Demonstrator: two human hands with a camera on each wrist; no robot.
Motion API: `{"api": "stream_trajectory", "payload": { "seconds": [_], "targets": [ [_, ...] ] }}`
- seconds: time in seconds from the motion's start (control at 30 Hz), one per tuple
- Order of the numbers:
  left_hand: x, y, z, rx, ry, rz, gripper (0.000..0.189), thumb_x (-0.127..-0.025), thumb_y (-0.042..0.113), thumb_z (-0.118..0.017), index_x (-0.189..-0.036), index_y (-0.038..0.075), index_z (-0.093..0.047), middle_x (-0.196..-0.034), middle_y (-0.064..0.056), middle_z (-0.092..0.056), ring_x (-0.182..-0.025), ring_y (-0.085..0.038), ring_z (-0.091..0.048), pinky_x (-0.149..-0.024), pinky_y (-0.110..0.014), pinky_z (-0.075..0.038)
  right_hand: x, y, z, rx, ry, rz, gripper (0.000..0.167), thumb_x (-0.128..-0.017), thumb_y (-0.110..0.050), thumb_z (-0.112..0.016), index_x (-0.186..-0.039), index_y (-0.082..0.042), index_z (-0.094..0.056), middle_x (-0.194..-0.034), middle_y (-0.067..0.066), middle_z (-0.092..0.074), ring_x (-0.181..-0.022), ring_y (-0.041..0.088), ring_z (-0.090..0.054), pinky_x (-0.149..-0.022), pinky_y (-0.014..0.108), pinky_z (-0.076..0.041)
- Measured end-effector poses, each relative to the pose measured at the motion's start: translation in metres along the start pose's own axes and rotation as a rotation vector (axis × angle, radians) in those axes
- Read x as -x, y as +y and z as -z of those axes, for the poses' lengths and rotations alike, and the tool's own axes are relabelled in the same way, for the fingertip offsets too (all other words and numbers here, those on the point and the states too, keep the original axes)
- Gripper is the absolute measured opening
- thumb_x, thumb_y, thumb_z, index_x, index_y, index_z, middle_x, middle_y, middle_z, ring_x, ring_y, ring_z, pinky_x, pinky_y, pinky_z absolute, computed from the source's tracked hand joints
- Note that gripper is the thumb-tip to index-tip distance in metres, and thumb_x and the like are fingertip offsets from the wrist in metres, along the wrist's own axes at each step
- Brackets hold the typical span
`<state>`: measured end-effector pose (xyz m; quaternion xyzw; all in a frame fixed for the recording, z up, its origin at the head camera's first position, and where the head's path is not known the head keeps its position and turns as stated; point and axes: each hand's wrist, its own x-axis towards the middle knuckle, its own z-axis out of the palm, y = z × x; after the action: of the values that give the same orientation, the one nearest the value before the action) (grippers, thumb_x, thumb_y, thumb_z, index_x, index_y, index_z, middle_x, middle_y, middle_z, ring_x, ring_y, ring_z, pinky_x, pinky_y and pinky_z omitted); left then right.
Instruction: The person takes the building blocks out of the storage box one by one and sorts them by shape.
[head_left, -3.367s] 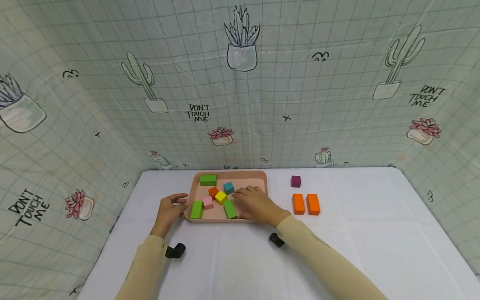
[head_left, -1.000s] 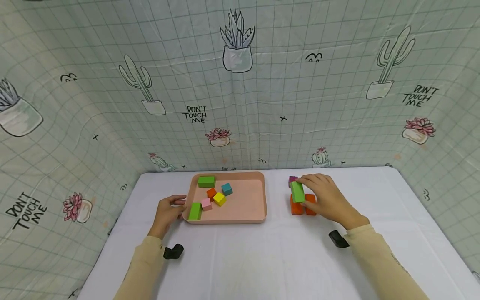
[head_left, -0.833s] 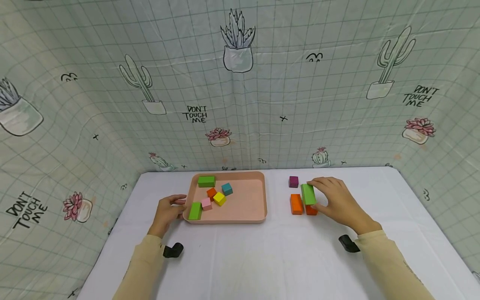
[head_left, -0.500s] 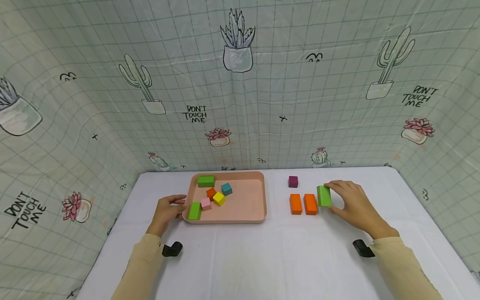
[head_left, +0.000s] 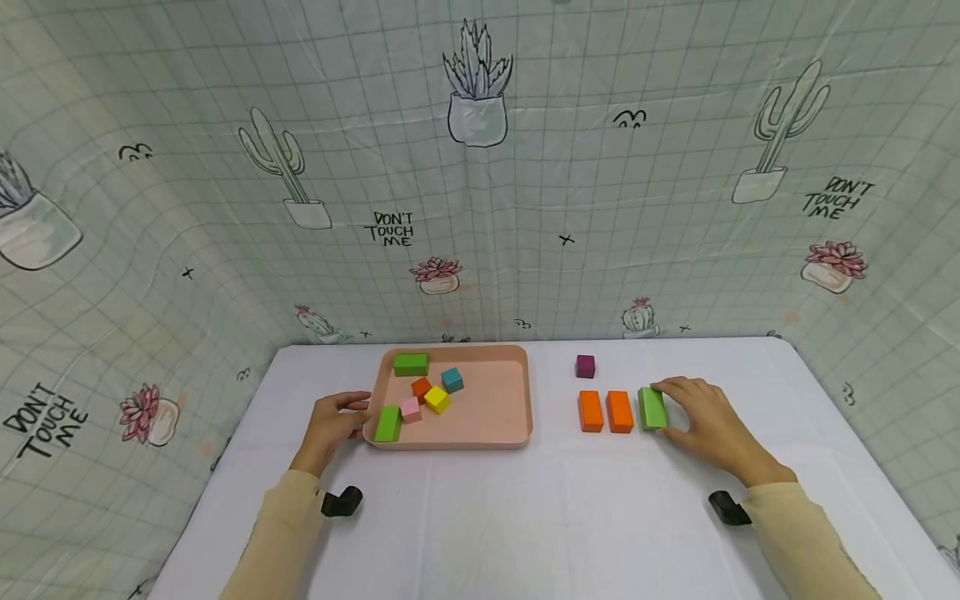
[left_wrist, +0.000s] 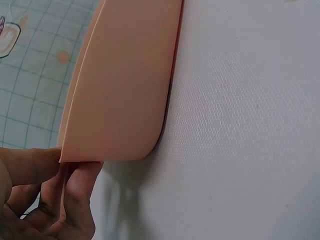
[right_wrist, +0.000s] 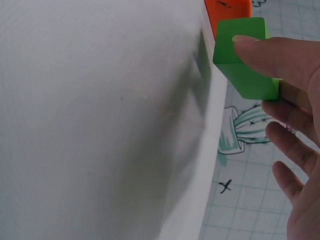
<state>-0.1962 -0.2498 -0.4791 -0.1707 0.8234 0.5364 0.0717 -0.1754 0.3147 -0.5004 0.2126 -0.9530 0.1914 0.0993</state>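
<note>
My right hand [head_left: 708, 427] pinches a green rectangular block [head_left: 652, 408] between thumb and fingers, just right of two orange blocks [head_left: 619, 412]. In the right wrist view the thumb lies on one end of the green block [right_wrist: 245, 60], while the other fingers spread behind it. My left hand [head_left: 333, 425] grips the left edge of a shallow pink tray [head_left: 487, 445]. Up close in the left wrist view, thumb and fingers [left_wrist: 80, 190] pinch the tray's rim at a corner. Two green blocks [head_left: 411, 364] and several small cubes, such as a yellow cube [head_left: 437, 399], lie in the tray.
A purple cube [head_left: 585, 367] sits behind the orange blocks. A white cloth [head_left: 495, 525] covers the table, and a patterned curtain [head_left: 555, 183] hangs round its back and sides. Black wrist mounts [head_left: 343, 502] stick out from both sleeves.
My right hand has carried a green block out of the tray, over the orange blocks, and lowered it to their right. The left hand has stayed at the tray's edge.
</note>
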Motion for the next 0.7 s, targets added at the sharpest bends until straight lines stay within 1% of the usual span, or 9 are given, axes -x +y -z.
{"api": "stream_trajectory", "payload": {
  "seconds": [0.17, 0.33, 0.7],
  "targets": [
    [-0.001, -0.0017, 0.0006, -0.009, 0.005, 0.004, 0.04, -0.098, -0.003, -0.066, -0.139, -0.007, -0.063, -0.124, -0.022, -0.062, -0.085, -0.017, -0.059, -0.064, -0.023, -0.055, -0.0016, -0.0018, -0.0036, -0.01, -0.033, -0.023, 0.064, -0.079, -0.009, -0.091, -0.136, 0.003, -0.064, -0.134, 0.024, -0.063, -0.124, 0.047, -0.054, -0.104, 0.068, -0.039],
    [-0.0011, -0.0014, -0.0002, -0.008, 0.009, 0.012, 0.04, -0.099, -0.002, -0.066, -0.138, -0.006, -0.063, -0.125, -0.022, -0.062, -0.087, -0.018, -0.059, -0.064, -0.022, -0.055, -0.0024, -0.0016, -0.0042, -0.009, -0.06, -0.031, 0.064, -0.08, -0.01, -0.09, -0.136, 0.004, -0.063, -0.135, 0.025, -0.063, -0.125, 0.048, -0.054, -0.105, 0.069, -0.038],
    [-0.0014, -0.0033, -0.0001, 0.002, 0.01, 0.001, 0.04, -0.098, -0.004, -0.066, -0.137, -0.007, -0.064, -0.123, -0.022, -0.063, -0.08, -0.015, -0.059, -0.062, -0.021, -0.054, -0.0042, -0.0016, -0.005, 0.021, -0.124, -0.037, 0.064, -0.085, -0.014, -0.088, -0.14, 0.004, -0.061, -0.137, 0.026, -0.062, -0.127, 0.048, -0.054, -0.108, 0.07, -0.036]
  ]
}}
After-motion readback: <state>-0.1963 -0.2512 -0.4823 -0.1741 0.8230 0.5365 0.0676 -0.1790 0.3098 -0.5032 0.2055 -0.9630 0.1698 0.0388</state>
